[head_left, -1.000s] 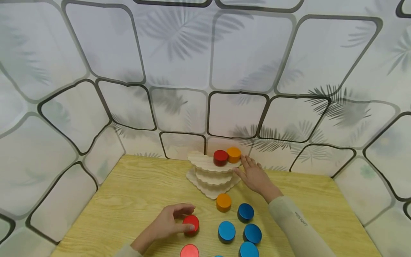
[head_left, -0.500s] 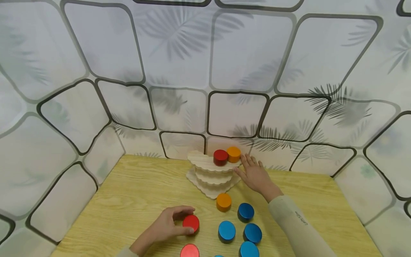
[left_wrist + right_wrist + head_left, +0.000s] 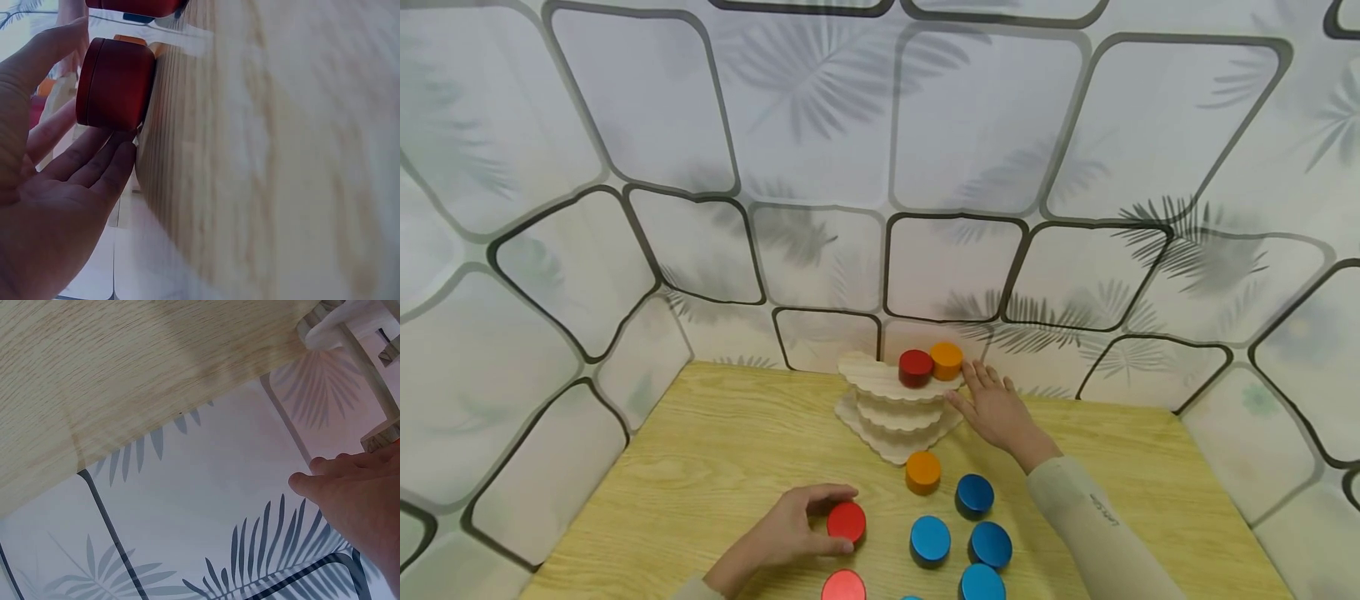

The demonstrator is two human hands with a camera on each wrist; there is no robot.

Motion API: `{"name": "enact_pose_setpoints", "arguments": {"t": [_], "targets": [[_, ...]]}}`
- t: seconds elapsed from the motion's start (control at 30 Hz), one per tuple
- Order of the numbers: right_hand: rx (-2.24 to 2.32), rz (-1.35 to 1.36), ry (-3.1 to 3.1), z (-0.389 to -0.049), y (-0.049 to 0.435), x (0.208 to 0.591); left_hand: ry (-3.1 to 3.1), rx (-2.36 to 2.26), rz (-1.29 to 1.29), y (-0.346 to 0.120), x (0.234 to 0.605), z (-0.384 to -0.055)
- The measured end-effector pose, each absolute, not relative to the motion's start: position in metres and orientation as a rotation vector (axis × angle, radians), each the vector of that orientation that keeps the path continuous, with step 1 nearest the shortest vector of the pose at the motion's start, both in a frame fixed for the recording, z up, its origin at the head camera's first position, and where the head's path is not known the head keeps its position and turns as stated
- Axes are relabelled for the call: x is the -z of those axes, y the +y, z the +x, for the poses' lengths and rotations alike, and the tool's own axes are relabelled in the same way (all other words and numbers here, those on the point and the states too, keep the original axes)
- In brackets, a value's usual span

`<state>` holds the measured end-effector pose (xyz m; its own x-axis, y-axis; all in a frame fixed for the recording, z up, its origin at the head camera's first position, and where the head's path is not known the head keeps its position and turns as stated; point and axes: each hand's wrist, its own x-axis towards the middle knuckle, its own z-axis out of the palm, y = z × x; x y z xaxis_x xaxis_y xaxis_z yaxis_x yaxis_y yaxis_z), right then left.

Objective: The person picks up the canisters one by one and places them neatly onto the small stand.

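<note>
My left hand (image 3: 793, 529) is on the table around a red round tin (image 3: 846, 522). In the left wrist view its thumb stands apart from the tin (image 3: 115, 84), and the other fingers lie nearly straight along the far side. My right hand (image 3: 997, 414) has its fingers extended against the right edge of a tiered wooden stand (image 3: 872, 379) with scalloped shelves, near an orange tin (image 3: 947, 360). A dark red tin (image 3: 915, 367) sits beside that one on the top shelf. Fingertip contact is hard to make out in the right wrist view.
Before the stand is another orange tin (image 3: 922, 472). Several blue tins (image 3: 929, 541) are spread at the front right, and a lighter red tin (image 3: 843, 587) lies at the bottom edge. A patterned wall covering (image 3: 820, 267) rises behind the wooden table (image 3: 715, 442).
The left thumb has slid down off the red tin's lid, and that hand has shifted very slightly. The right hand and the tins stay in place.
</note>
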<state>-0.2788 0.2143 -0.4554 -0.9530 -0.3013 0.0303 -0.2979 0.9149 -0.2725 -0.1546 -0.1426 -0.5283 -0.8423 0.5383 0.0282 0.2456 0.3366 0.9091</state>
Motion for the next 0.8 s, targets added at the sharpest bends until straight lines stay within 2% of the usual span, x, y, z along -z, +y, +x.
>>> {"name": "enact_pose_setpoints", "arguments": {"t": [0.8], "targets": [[0.449, -0.488, 3.076, -0.2809, 0.2161, 0.4571, 2.385, -1.424, 0.671, -0.1420, 0.5251, -0.1555]]}}
